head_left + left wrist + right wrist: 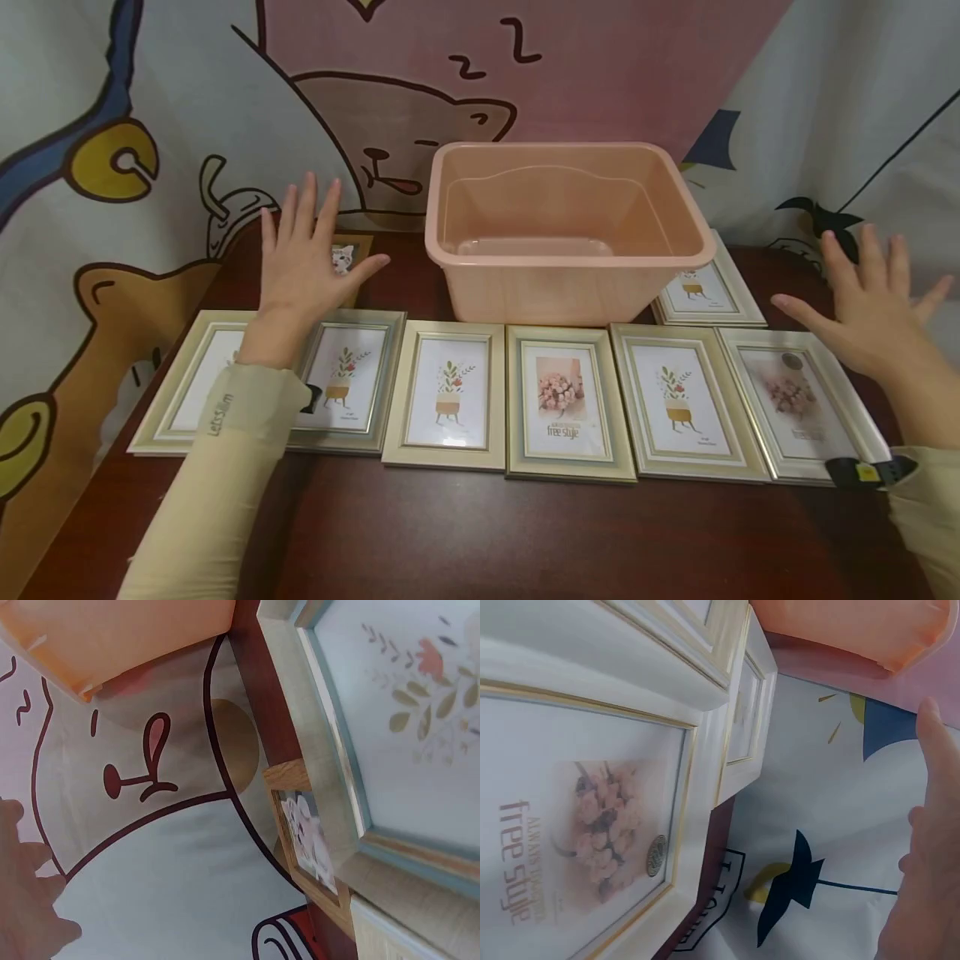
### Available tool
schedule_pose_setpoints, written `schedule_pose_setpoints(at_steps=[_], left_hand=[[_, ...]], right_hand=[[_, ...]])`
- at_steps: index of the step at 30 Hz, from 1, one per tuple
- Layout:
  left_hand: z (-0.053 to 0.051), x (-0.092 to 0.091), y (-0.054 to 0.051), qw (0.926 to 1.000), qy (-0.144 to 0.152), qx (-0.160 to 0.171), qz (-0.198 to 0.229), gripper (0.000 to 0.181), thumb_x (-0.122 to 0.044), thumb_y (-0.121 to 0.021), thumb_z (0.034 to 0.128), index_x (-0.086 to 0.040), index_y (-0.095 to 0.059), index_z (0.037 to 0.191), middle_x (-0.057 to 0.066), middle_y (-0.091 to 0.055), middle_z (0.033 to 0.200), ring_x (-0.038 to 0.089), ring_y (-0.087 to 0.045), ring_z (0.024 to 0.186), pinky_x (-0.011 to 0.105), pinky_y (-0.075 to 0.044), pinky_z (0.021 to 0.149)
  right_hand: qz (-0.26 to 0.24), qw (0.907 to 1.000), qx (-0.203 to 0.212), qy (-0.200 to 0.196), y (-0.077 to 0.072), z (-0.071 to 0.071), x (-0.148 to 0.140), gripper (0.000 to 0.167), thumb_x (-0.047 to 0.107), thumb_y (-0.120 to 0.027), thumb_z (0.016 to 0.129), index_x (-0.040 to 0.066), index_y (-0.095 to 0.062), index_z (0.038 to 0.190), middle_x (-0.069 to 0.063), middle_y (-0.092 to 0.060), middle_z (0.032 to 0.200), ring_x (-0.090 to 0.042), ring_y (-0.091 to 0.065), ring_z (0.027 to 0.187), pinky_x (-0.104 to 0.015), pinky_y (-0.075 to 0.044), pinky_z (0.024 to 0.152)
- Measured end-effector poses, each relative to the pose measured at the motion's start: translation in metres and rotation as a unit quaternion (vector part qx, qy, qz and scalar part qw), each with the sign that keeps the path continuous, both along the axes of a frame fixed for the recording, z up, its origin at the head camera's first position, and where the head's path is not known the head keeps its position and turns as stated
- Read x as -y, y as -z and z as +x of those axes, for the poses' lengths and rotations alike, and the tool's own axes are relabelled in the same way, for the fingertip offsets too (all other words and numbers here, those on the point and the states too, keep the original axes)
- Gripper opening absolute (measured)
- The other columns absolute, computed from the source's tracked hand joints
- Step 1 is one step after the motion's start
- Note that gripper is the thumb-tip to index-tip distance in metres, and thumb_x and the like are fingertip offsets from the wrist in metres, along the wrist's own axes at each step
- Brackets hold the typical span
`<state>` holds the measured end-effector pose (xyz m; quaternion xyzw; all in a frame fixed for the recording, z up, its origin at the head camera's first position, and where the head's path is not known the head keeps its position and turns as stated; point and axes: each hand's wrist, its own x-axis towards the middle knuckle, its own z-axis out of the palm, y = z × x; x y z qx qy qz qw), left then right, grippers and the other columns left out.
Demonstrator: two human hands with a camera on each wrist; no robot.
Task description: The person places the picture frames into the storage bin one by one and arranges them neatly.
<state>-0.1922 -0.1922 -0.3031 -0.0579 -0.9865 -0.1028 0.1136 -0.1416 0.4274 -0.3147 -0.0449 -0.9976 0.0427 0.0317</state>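
Observation:
My left hand (pixel 296 262) is raised with spread fingers above the left picture frames, holding nothing. Below it lie a cream frame (pixel 176 417) and a grey-edged frame (pixel 392 367), partly hidden by the forearm. A small wooden frame (pixel 341 900) with a cat picture sits behind that hand. On the right, my right hand (pixel 881 308) hovers, fingers apart and holding nothing, near a silvery-white frame (pixel 806 400) with a flower print. Between the hands, a pink plastic bin (pixel 555 292) stands behind the row of frames, its visible inside bare.
Along the row's middle lie a cream frame (pixel 450 392), a flower-print frame (pixel 570 400) and another cream frame (pixel 686 400). One more frame (pixel 712 292) lies partly behind the bin's right side. A cartoon-printed curtain (pixel 600 67) hangs behind the dark red-brown table (pixel 487 533).

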Motion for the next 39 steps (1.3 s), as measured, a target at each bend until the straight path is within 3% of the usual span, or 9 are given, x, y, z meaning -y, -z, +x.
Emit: schedule_pose_setpoints(at_steps=[8,16,23,30,37,39], left_hand=[[0.001,-0.004,0.003,0.9980,0.018,-0.044,0.043,0.104,-0.090,-0.035,0.0807,-0.031,-0.005,0.161,0.003,0.004,0.170,0.029,-0.002,0.158,0.051,0.001,0.129],[0.003,-0.011,0.006,0.9903,0.045,-0.089,0.097,0.104,-0.089,-0.044,0.0790,-0.027,-0.021,0.160,0.003,-0.014,0.169,0.028,-0.010,0.157,0.047,-0.003,0.130],[0.006,-0.023,0.004,0.9854,0.057,-0.109,0.118,0.095,-0.061,-0.072,0.0820,-0.027,-0.028,0.158,0.002,-0.022,0.167,0.028,-0.019,0.155,0.044,-0.008,0.130],[0.010,-0.032,0.003,0.9833,0.057,-0.112,0.132,0.092,-0.054,-0.077,0.0812,-0.024,-0.033,0.157,0.004,-0.030,0.164,0.033,-0.030,0.151,0.046,-0.017,0.129],[0.010,-0.040,0.005,0.9766,0.079,-0.129,0.152,0.088,-0.051,-0.079,0.0803,-0.019,-0.041,0.153,0.002,-0.038,0.161,0.027,-0.038,0.148,0.038,-0.017,0.129],[0.011,-0.042,0.006,0.9755,0.080,-0.129,0.159,0.086,-0.050,-0.080,0.0800,-0.020,-0.043,0.152,0.001,-0.040,0.160,0.027,-0.038,0.147,0.041,-0.023,0.128]], right_hand=[[-0.009,0.9997,-0.023,0.003,0.004,0.000,-0.001,0.105,0.081,-0.028,0.090,0.011,0.010,0.159,-0.020,0.022,0.164,-0.044,0.022,0.151,-0.081,0.015,0.109],[-0.015,0.9997,-0.017,0.010,0.009,-0.001,-0.003,0.108,0.075,-0.040,0.091,0.007,0.008,0.159,-0.024,0.018,0.164,-0.045,0.017,0.152,-0.080,0.012,0.111],[-0.022,0.9996,-0.013,0.014,0.016,-0.001,-0.005,0.107,0.065,-0.052,0.091,0.006,0.006,0.159,-0.029,0.011,0.163,-0.048,0.010,0.152,-0.081,0.006,0.111],[-0.026,0.9996,-0.009,0.008,0.022,-0.002,-0.010,0.107,0.062,-0.055,0.091,0.003,0.004,0.159,-0.033,0.002,0.162,-0.054,0.000,0.150,-0.083,-0.002,0.110],[-0.033,0.9993,-0.002,0.016,0.032,-0.002,-0.018,0.108,0.061,-0.056,0.092,-0.001,0.003,0.158,-0.036,-0.002,0.160,-0.057,-0.005,0.147,-0.084,-0.005,0.109],[-0.042,0.9989,0.005,0.023,0.037,-0.001,-0.021,0.108,0.060,-0.057,0.092,-0.002,0.004,0.157,-0.038,-0.002,0.160,-0.059,-0.005,0.146,-0.083,-0.003,0.110]])
